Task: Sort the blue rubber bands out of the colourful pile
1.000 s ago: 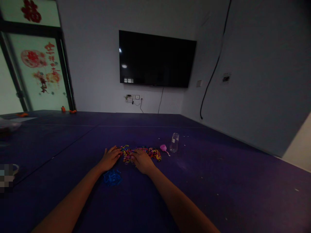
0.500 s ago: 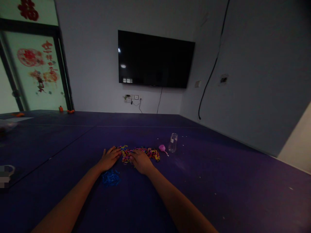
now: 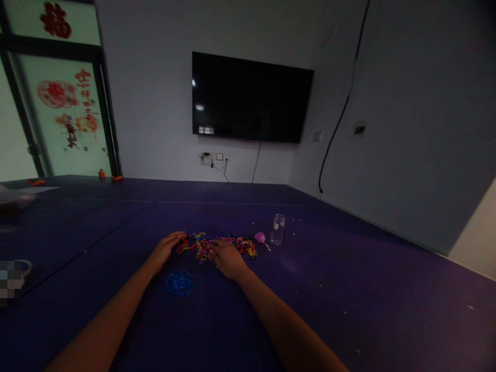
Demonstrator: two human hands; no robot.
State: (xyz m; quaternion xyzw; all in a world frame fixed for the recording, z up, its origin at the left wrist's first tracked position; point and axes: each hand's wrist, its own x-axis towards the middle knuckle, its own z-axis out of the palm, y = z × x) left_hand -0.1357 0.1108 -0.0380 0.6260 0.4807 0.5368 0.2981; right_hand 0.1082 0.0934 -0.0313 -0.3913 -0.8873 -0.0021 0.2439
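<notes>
A long, loose pile of multicoloured rubber bands (image 3: 203,250) lies on the dark purple table (image 3: 217,330). My left hand (image 3: 167,248) rests at the pile's left end, its fingers stretched out against the edge. Across the middle of the pile lies my right hand (image 3: 228,258), fingers extended and touching the bands. Neither hand grips anything that I can see. Closer to me, between my forearms, a separate heap of blue bands (image 3: 180,283) sits by itself.
Right of the pile are a pink cup-shaped piece with a thin tail (image 3: 261,237) and an upright clear bottle (image 3: 277,230). A cup-like object (image 3: 24,268), partly blurred out, stands at the left edge. A TV (image 3: 251,98) hangs on the far wall.
My left hand has drawn back to the left, uncovering more bands at that end. My right hand stays on the pile. The view has shifted slightly.
</notes>
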